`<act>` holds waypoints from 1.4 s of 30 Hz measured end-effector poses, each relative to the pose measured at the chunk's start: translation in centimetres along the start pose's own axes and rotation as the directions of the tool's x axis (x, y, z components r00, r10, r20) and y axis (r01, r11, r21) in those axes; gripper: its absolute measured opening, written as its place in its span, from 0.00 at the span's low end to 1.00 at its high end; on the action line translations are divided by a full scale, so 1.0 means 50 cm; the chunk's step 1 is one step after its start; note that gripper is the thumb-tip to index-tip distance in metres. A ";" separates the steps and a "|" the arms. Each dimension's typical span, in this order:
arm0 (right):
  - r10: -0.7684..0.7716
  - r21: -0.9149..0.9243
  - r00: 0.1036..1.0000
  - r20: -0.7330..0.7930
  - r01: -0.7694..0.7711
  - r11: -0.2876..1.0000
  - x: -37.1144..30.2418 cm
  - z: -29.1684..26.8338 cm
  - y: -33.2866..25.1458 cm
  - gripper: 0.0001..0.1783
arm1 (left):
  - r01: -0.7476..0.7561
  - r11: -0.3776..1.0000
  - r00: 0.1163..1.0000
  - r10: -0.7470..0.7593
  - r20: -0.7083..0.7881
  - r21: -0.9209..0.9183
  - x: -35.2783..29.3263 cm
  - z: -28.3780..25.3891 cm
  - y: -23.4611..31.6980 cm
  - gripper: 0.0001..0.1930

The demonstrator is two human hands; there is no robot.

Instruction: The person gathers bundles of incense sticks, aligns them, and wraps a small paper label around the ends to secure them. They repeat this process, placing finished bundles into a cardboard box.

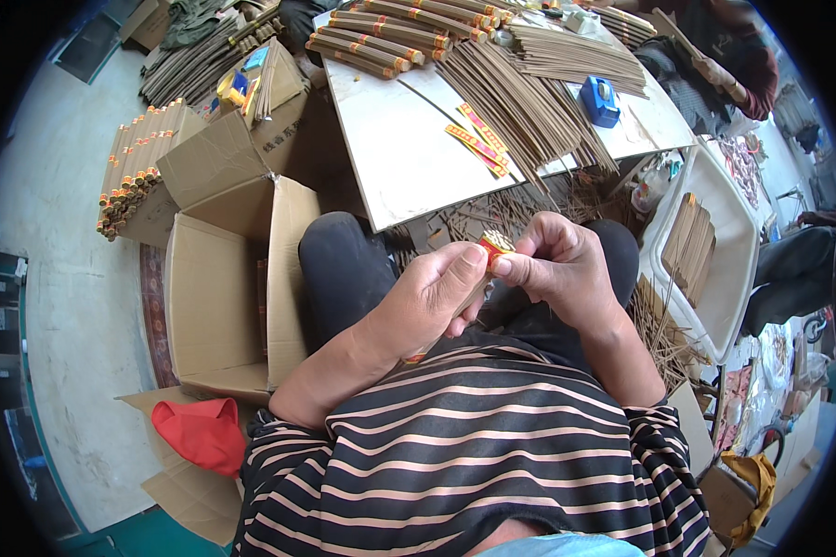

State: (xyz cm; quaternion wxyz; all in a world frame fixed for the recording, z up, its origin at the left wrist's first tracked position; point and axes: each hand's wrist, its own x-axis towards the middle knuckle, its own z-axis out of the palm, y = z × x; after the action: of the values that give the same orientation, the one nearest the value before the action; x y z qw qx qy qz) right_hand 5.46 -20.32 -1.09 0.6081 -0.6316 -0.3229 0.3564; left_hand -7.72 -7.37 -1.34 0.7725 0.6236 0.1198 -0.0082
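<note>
1. Hands: two, at centre. Clock references are taken from the held bundle, 12 o'clock away from the wearer.
2. Left hand [432, 295], 8 o'clock: curled closed around one stick bundle [500, 239], thumb along its side near the pale upper end.
3. Right hand [567, 269], 4 o'clock: thumb and forefinger nearly together at the bundle's one visible red-and-yellow band; gripping or merely pressing, cannot tell.
4. Bundle location: above the lap, tilted, running towards 7 o'clock; mostly hidden by the left hand.
5. Table [367, 153], one, 12 o'clock. On it: about three loose label strips [476, 148], overlapping, 12 o'clock; one blue tape dispenser [601, 102], 1 o'clock; a pile of wrapped bundles [381, 42], 11 o'clock, over ten, exact count unclear.
6. One open carton [209, 311], 9 o'clock; one red cloth [195, 432], 8 o'clock.
7. One white tub [729, 311], 3 o'clock, containing sticks [689, 246].
8. One co-worker's hand [713, 72], 2 o'clock.
</note>
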 end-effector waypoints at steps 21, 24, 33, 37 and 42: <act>-0.332 -0.535 0.888 -0.319 0.121 0.836 -0.032 -0.050 0.019 0.17 | 0.006 0.991 0.981 0.019 -0.191 0.132 -0.004 0.006 -0.001 0.27; -0.347 -0.414 0.902 -0.257 0.221 0.883 -0.058 -0.017 -0.020 0.16 | 0.014 0.988 0.986 0.012 -0.167 0.152 0.005 0.010 -0.003 0.27; 0.035 -0.130 0.998 -0.057 -0.042 0.991 -0.016 0.009 -0.004 0.14 | -0.047 0.987 0.984 0.073 -0.166 0.151 0.011 0.021 -0.011 0.25; 0.020 0.047 0.999 -0.030 -0.018 0.999 -0.012 0.007 0.007 0.12 | -0.022 0.996 0.990 0.034 -0.136 0.089 0.009 0.019 -0.010 0.24; -0.008 0.273 0.997 0.071 -0.011 0.962 -0.003 -0.005 0.041 0.10 | -0.012 1.000 0.998 0.013 -0.065 0.028 0.005 0.011 -0.011 0.24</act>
State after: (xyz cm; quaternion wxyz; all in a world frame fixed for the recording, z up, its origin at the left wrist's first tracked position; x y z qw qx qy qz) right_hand 5.54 -20.68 -3.13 0.6772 -0.5288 -0.2918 0.4203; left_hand -7.47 -8.01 -1.81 0.7596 0.6348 0.1407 0.0153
